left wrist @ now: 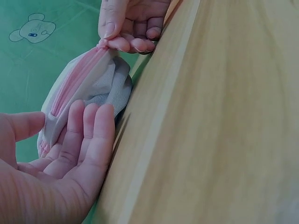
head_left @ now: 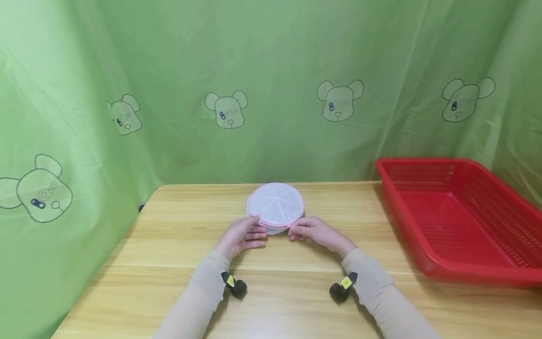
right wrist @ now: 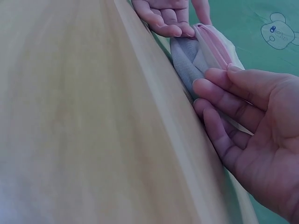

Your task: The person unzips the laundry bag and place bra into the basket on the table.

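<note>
Sleeves (head_left: 196, 294) of pale beige enter our head view at the bottom, a small black camera (head_left: 238, 288) at each wrist, above the wooden surface (head_left: 288, 268). Higher up, just below the middle of the frame, we see the left hand (head_left: 242, 235) pinching the near-left edge of a round white pouch (head_left: 276, 202) with thumb and index, its other fingers loosely bent in front. The right hand (head_left: 311, 230) pinches the near-right edge, and our left wrist view shows its grip at the end of a pink zipper (left wrist: 77, 84), with grey fabric (left wrist: 121, 84) beside it. We find a red basket (head_left: 457, 226) at the right of the frame; behind everything hangs a green curtain (head_left: 275, 47) printed with bear heads (head_left: 338, 101).
</note>
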A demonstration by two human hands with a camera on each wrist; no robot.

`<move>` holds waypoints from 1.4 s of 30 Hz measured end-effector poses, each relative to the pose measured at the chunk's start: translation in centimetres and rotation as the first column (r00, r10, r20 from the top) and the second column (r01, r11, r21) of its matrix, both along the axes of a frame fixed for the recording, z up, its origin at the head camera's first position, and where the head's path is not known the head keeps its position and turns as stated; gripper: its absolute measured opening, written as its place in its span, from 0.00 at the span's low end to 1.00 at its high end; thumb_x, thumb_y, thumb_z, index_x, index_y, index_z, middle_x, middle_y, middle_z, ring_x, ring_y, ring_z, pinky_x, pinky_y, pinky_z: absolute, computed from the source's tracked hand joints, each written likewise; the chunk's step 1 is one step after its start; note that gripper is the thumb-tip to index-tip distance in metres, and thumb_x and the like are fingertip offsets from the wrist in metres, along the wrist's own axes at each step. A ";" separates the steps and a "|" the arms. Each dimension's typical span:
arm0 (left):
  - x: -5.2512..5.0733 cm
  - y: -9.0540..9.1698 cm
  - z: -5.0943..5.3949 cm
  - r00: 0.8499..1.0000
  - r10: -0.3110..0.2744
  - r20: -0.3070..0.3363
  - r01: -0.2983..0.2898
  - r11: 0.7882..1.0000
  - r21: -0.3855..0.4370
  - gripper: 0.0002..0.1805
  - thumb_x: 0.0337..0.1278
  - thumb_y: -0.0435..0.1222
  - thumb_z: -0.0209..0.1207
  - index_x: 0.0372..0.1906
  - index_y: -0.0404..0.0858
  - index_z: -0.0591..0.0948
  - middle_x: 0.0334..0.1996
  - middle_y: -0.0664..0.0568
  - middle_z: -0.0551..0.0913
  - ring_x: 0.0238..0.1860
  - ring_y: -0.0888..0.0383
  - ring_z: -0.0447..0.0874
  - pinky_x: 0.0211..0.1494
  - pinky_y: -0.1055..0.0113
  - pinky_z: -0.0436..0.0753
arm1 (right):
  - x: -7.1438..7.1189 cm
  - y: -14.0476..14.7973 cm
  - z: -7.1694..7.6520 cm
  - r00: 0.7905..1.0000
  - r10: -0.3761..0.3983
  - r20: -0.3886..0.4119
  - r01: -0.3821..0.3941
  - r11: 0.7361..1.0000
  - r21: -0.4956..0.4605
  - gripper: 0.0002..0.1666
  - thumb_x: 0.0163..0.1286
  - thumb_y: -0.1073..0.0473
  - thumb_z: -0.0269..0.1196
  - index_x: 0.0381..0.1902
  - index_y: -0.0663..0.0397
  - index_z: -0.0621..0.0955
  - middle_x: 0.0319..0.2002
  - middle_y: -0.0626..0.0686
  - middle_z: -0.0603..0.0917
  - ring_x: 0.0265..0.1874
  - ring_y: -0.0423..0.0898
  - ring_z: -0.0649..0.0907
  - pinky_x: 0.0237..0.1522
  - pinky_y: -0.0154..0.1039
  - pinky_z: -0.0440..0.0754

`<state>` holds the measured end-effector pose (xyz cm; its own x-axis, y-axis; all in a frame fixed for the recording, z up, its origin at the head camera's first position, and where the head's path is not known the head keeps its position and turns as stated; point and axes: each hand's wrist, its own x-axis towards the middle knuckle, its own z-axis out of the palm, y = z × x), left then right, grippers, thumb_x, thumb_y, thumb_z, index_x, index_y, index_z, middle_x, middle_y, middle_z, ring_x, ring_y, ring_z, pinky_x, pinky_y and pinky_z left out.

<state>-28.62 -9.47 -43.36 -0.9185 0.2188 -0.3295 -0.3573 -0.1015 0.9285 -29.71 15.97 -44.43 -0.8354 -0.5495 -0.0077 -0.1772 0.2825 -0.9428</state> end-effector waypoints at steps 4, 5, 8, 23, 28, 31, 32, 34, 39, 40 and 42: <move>0.1 0.0 0.2 1.000 -0.016 -0.001 0.016 1.000 -0.017 0.24 0.66 0.48 0.56 0.52 0.29 0.76 0.38 0.46 0.85 0.38 0.54 0.86 0.50 0.55 0.89 | 0.1 -0.4 0.2 1.000 0.012 -0.010 -0.012 1.000 0.002 0.18 0.73 0.57 0.56 0.45 0.71 0.81 0.40 0.65 0.86 0.37 0.42 0.85 0.45 0.35 0.87; 0.1 0.0 0.2 1.000 -0.022 -0.005 0.022 1.000 -0.021 0.25 0.66 0.48 0.56 0.52 0.29 0.76 0.38 0.46 0.85 0.38 0.54 0.86 0.50 0.55 0.89 | 0.1 -0.5 0.2 1.000 0.014 -0.010 -0.014 1.000 0.005 0.18 0.73 0.57 0.56 0.45 0.72 0.81 0.40 0.65 0.86 0.37 0.41 0.85 0.45 0.34 0.87; 0.1 0.0 0.2 0.999 -0.038 -0.011 0.038 0.999 -0.033 0.26 0.65 0.50 0.57 0.52 0.30 0.76 0.39 0.46 0.85 0.39 0.54 0.86 0.50 0.56 0.89 | 0.1 -0.8 0.3 1.000 0.007 -0.008 -0.007 1.000 0.017 0.18 0.73 0.57 0.56 0.44 0.71 0.81 0.40 0.66 0.86 0.37 0.42 0.85 0.44 0.35 0.87; 0.1 0.2 0.1 0.998 -0.063 -0.017 0.062 0.997 -0.051 0.24 0.63 0.48 0.59 0.50 0.31 0.76 0.39 0.46 0.85 0.38 0.54 0.86 0.50 0.57 0.89 | 1.0 -2.3 0.8 0.999 0.007 -0.039 -0.005 0.998 0.061 0.17 0.74 0.57 0.56 0.42 0.69 0.82 0.38 0.64 0.87 0.38 0.46 0.86 0.45 0.38 0.87; 0.1 0.2 0.1 0.998 -0.059 -0.020 0.058 0.997 -0.051 0.24 0.63 0.46 0.59 0.51 0.29 0.77 0.39 0.45 0.85 0.39 0.54 0.86 0.50 0.57 0.89 | 1.0 -2.5 0.7 0.999 0.012 -0.047 -0.009 0.998 0.057 0.17 0.74 0.58 0.56 0.41 0.70 0.82 0.38 0.64 0.87 0.38 0.46 0.86 0.47 0.41 0.88; 0.1 0.2 0.1 0.998 -0.058 -0.027 0.057 0.997 -0.046 0.22 0.64 0.45 0.59 0.50 0.29 0.77 0.40 0.44 0.85 0.40 0.53 0.87 0.51 0.56 0.89 | 1.0 -2.5 0.5 0.999 0.010 -0.050 -0.007 0.998 0.058 0.17 0.73 0.58 0.56 0.41 0.70 0.82 0.37 0.64 0.87 0.38 0.46 0.86 0.47 0.40 0.87; 0.1 0.2 0.1 0.998 -0.058 -0.030 0.056 0.997 -0.043 0.22 0.64 0.45 0.58 0.50 0.30 0.77 0.40 0.45 0.85 0.41 0.53 0.87 0.51 0.56 0.88 | 1.0 -2.4 0.5 0.999 0.008 -0.050 -0.005 0.998 0.060 0.17 0.73 0.58 0.56 0.41 0.70 0.82 0.37 0.64 0.87 0.38 0.46 0.86 0.47 0.40 0.87; 0.2 0.2 0.1 0.998 -0.053 -0.034 0.052 0.998 -0.038 0.20 0.65 0.44 0.58 0.49 0.30 0.77 0.39 0.45 0.86 0.41 0.53 0.87 0.51 0.56 0.88 | 0.9 -2.4 0.4 0.999 0.006 -0.050 -0.003 0.998 0.061 0.16 0.73 0.58 0.56 0.41 0.69 0.83 0.37 0.64 0.87 0.38 0.47 0.86 0.48 0.39 0.87; 0.2 0.3 0.0 0.999 -0.037 -0.029 0.036 0.999 -0.027 0.19 0.64 0.43 0.59 0.49 0.31 0.77 0.37 0.47 0.86 0.41 0.53 0.87 0.50 0.56 0.89 | 0.9 -2.3 0.3 0.998 0.005 -0.060 0.000 0.997 0.074 0.16 0.73 0.58 0.56 0.41 0.68 0.83 0.37 0.63 0.87 0.38 0.46 0.86 0.48 0.38 0.86; 0.2 0.3 0.0 0.999 -0.034 -0.026 0.033 0.999 -0.025 0.19 0.63 0.43 0.59 0.49 0.31 0.77 0.37 0.47 0.86 0.41 0.53 0.87 0.50 0.56 0.89 | 0.9 -2.2 0.3 0.998 0.006 -0.061 -0.002 0.997 0.075 0.16 0.73 0.58 0.56 0.41 0.68 0.83 0.37 0.63 0.87 0.38 0.46 0.86 0.48 0.37 0.86; 0.2 0.3 -0.1 0.999 -0.034 -0.029 0.033 0.999 -0.027 0.19 0.64 0.43 0.59 0.49 0.31 0.77 0.37 0.46 0.86 0.41 0.53 0.87 0.50 0.56 0.89 | 1.0 -2.2 0.4 0.998 0.008 -0.058 -0.004 0.997 0.075 0.16 0.73 0.58 0.56 0.41 0.68 0.83 0.37 0.63 0.87 0.38 0.45 0.86 0.48 0.36 0.86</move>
